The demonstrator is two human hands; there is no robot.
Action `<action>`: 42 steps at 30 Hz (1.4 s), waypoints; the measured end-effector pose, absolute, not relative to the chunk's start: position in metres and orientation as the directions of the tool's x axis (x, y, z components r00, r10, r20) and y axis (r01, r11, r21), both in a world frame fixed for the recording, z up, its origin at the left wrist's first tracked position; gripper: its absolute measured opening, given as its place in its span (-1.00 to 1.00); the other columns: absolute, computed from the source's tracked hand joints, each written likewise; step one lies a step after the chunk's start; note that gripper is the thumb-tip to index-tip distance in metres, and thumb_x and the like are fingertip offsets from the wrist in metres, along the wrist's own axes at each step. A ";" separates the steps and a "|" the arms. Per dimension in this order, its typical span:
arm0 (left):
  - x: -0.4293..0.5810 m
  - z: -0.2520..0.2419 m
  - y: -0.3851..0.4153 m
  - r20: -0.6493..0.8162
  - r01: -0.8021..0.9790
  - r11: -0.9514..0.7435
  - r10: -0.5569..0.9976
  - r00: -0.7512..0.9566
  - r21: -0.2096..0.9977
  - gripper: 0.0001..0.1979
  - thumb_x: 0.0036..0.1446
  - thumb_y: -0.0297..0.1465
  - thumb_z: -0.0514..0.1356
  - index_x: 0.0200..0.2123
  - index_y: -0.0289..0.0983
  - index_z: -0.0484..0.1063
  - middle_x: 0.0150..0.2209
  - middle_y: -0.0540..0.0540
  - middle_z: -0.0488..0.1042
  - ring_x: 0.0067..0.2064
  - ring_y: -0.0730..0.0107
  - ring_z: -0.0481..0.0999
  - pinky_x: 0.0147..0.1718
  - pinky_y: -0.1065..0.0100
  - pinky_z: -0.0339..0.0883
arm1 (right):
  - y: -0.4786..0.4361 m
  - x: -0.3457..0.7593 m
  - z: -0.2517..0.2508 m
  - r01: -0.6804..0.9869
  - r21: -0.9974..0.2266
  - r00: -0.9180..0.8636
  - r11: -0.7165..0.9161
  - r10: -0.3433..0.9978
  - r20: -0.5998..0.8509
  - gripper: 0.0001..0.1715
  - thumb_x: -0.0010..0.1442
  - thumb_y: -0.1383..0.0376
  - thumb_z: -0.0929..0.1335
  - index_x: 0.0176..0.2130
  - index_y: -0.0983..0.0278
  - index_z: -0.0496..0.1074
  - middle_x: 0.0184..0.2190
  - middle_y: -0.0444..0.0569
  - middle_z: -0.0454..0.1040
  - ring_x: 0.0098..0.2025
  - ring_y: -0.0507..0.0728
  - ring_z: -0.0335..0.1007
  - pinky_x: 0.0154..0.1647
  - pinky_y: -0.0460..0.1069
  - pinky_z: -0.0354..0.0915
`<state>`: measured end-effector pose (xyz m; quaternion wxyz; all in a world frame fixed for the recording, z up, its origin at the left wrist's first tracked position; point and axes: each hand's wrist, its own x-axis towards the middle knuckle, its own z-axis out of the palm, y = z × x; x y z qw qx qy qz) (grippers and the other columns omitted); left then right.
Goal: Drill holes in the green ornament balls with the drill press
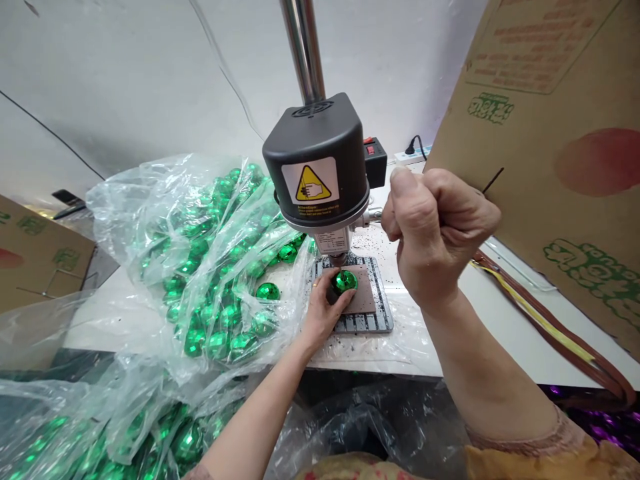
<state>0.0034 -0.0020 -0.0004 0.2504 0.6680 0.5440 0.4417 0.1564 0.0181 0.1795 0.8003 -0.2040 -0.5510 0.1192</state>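
My left hand (320,313) pinches a shiny green faceted ball (345,281) between thumb and fingers. The ball rests on a brown square board (367,300) lying on the slotted metal base (384,319), under the head of a small bench drill press (320,150). At the right of the machine, my right hand (440,223) is closed around the feed handle (375,216), most of which the fist hides. The tip of the drill is hard to make out above the ball.
Clear plastic bags (135,200) full of green balls spread over the left of the table. One loose green ball (267,291) lies near the base. Dark crumbs dot the tabletop. A large cardboard box (540,167) stands at right, beside a brown strap (545,327) and a power strip (411,157).
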 end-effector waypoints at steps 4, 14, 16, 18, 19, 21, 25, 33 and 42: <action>0.002 0.001 0.000 0.327 0.497 -0.290 0.945 0.015 0.818 -0.57 0.20 -0.25 0.32 0.11 -0.19 0.44 0.04 -0.17 0.54 0.11 0.10 0.50 0.11 0.08 0.37 | 0.017 0.155 0.171 0.014 -0.411 0.365 0.911 0.378 0.851 -0.44 0.30 0.34 0.35 -0.64 0.28 0.06 -0.71 -0.27 0.08 -0.66 -0.13 0.00 -0.60 -0.04 -0.10; 0.003 0.001 -0.001 0.324 0.459 -0.292 0.946 0.009 0.839 -0.57 0.20 -0.26 0.33 0.11 -0.20 0.45 0.06 -0.17 0.54 0.13 0.12 0.49 0.13 0.12 0.35 | 0.019 0.150 0.154 0.053 -0.365 0.430 0.929 0.309 0.848 -0.41 0.28 0.35 0.33 -0.61 0.27 -0.07 -0.72 -0.24 -0.03 -0.68 -0.10 -0.09 -0.61 -0.01 -0.17; 0.003 0.000 -0.001 0.323 0.456 -0.291 0.946 0.007 0.841 -0.57 0.19 -0.25 0.33 0.11 -0.20 0.45 0.06 -0.17 0.54 0.13 0.13 0.49 0.13 0.13 0.35 | 0.019 0.150 0.151 0.074 -0.355 0.424 0.932 0.293 0.857 -0.41 0.28 0.35 0.33 -0.61 0.26 -0.09 -0.72 -0.23 -0.04 -0.68 -0.09 -0.09 -0.61 -0.01 -0.16; 0.003 0.000 -0.001 0.324 0.459 -0.290 0.946 0.005 0.839 -0.57 0.20 -0.26 0.33 0.11 -0.21 0.44 0.06 -0.17 0.55 0.12 0.15 0.49 0.12 0.15 0.35 | 0.019 0.151 0.149 0.102 -0.366 0.416 0.925 0.294 0.860 -0.41 0.29 0.34 0.32 -0.61 0.26 -0.09 -0.71 -0.22 -0.03 -0.67 -0.08 -0.09 -0.62 0.00 -0.15; 0.004 0.000 -0.001 0.325 0.462 -0.290 0.946 0.004 0.838 -0.58 0.20 -0.26 0.33 0.11 -0.21 0.44 0.05 -0.16 0.55 0.12 0.16 0.49 0.12 0.16 0.35 | 0.018 0.151 0.148 0.114 -0.375 0.417 0.920 0.298 0.858 -0.41 0.29 0.34 0.32 -0.61 0.25 -0.09 -0.71 -0.22 -0.03 -0.67 -0.08 -0.09 -0.62 0.00 -0.14; 0.004 0.001 -0.002 0.327 0.470 -0.289 0.945 0.002 0.834 -0.58 0.20 -0.26 0.32 0.11 -0.21 0.45 0.04 -0.16 0.55 0.11 0.16 0.50 0.10 0.17 0.36 | 0.018 0.150 0.146 0.140 -0.389 0.427 0.911 0.299 0.853 -0.41 0.30 0.31 0.31 -0.61 0.24 -0.09 -0.71 -0.21 -0.04 -0.67 -0.07 -0.11 -0.62 0.01 -0.13; 0.004 0.000 -0.002 0.331 0.473 -0.288 0.944 -0.009 0.833 -0.58 0.20 -0.26 0.32 0.11 -0.20 0.45 0.04 -0.16 0.55 0.09 0.17 0.51 0.10 0.16 0.36 | 0.019 0.149 0.143 0.165 -0.380 0.452 0.910 0.272 0.849 -0.40 0.29 0.32 0.32 -0.60 0.23 -0.13 -0.70 -0.21 -0.07 -0.68 -0.07 -0.13 -0.64 0.01 -0.15; 0.003 -0.006 0.000 0.337 0.453 -0.295 0.941 -0.013 0.841 -0.55 0.18 -0.23 0.33 0.11 -0.20 0.43 0.06 -0.18 0.54 0.10 0.15 0.50 0.12 0.13 0.35 | 0.028 0.151 0.135 0.131 -0.181 0.427 0.975 0.109 0.898 -0.43 0.19 0.48 0.32 -0.57 0.25 -0.15 -0.69 -0.25 -0.08 -0.69 -0.12 -0.14 -0.65 -0.05 -0.15; 0.004 -0.003 -0.001 0.328 0.438 -0.293 0.945 -0.005 0.850 -0.56 0.19 -0.25 0.32 0.11 -0.19 0.42 0.06 -0.16 0.54 0.12 0.15 0.49 0.13 0.13 0.33 | 0.030 0.156 0.124 0.097 -0.093 0.348 0.991 0.054 0.936 -0.49 0.18 0.52 0.28 -0.55 0.24 -0.13 -0.68 -0.26 -0.03 -0.67 -0.12 -0.08 -0.65 -0.07 -0.04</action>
